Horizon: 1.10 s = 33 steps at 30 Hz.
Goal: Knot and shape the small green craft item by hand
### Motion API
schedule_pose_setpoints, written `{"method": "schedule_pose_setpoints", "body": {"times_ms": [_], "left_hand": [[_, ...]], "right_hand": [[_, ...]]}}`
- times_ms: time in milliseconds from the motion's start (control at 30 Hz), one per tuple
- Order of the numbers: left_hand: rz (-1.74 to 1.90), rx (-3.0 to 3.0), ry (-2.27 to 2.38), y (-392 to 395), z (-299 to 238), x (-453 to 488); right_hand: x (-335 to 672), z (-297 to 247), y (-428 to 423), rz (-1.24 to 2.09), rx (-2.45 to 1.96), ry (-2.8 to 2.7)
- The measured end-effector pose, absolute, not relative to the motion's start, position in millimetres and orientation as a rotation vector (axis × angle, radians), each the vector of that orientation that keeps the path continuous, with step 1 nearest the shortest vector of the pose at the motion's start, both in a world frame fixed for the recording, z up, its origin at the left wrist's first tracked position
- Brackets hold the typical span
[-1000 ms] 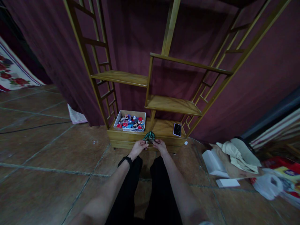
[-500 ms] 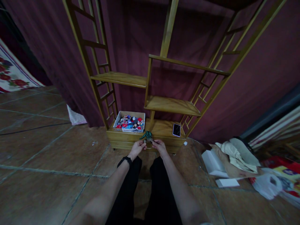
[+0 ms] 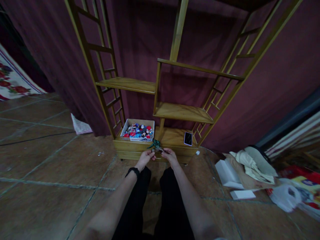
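Observation:
Between my two hands is a small object, dark green on top with a brownish, mottled lower part; its kind I cannot make out. My left hand, with a black band on the wrist, pinches its left side. On the opposite side my right hand has its fingers closed on the brownish part. Both hands hover in front of the low wooden drawer base. Just behind them, a shallow cardboard box holds many small red, blue and white pieces.
A wooden shelf unit rises ahead against a maroon curtain. On its bottom board, to the right, lies a phone. White boxes, a cream cloth and a plastic bag are on the tiled floor at right.
The green part of the object has shifted slightly left and tilts a little differently. Both hands keep their pinch at nearly the same place.

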State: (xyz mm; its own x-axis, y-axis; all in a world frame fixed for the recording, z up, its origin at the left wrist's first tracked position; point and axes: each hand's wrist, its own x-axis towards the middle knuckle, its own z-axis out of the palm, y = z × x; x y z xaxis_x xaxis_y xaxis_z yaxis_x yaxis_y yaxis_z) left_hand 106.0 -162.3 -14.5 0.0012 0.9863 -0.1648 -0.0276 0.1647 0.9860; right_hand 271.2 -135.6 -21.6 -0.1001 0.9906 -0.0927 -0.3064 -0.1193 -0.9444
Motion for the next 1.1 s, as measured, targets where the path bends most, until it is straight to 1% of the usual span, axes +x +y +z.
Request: {"method": "schedule_pose_setpoints", "body": {"times_ms": [300, 600, 1100], "left_hand": [[1.096, 1.039, 1.285, -162, -13, 103], [1.077, 1.025, 1.245, -163, -9, 103], [1.079, 0.925, 1.158, -168, -1, 102]], "right_hand": [[272, -19, -137, 1.470, -0.953, -1.048], [274, -21, -137, 1.482, -0.917, -0.995], [270, -32, -128, 1.477, -0.970, -1.017]]}}
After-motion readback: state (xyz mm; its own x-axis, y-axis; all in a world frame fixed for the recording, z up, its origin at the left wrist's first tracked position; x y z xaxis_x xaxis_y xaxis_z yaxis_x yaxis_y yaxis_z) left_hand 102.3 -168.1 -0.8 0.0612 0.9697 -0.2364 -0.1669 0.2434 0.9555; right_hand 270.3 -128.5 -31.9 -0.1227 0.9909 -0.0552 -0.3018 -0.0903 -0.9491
